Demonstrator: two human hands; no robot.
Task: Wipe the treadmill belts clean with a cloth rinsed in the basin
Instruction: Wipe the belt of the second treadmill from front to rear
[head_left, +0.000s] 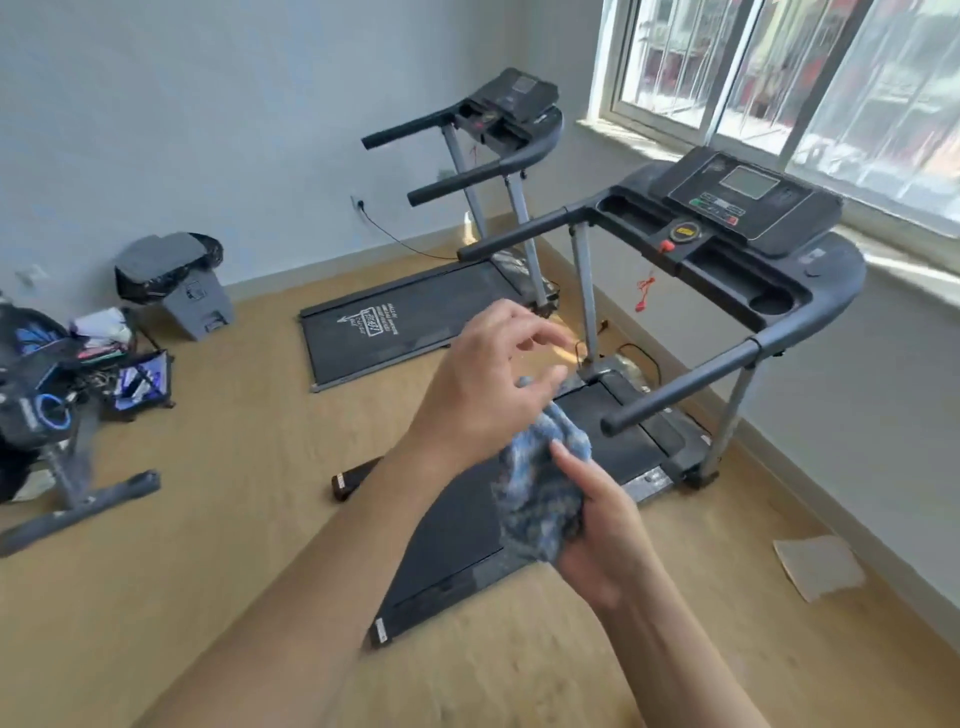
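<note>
A blue and white cloth (537, 493) is bunched in the air above the near treadmill's belt (452, 540). My right hand (602, 525) grips its lower part from the right. My left hand (488, 384) is over the cloth's top, thumb against it and fingers loosely spread. A second treadmill stands further back, and its belt (395, 322) carries white lettering. No basin is in view.
The near treadmill's console (737, 208) and handrails (696, 384) stand at the right under a window. A grey bin with a black bag (176, 280) and a pile of bags (78, 364) lie at the left. Paper (818, 566) lies on the wooden floor.
</note>
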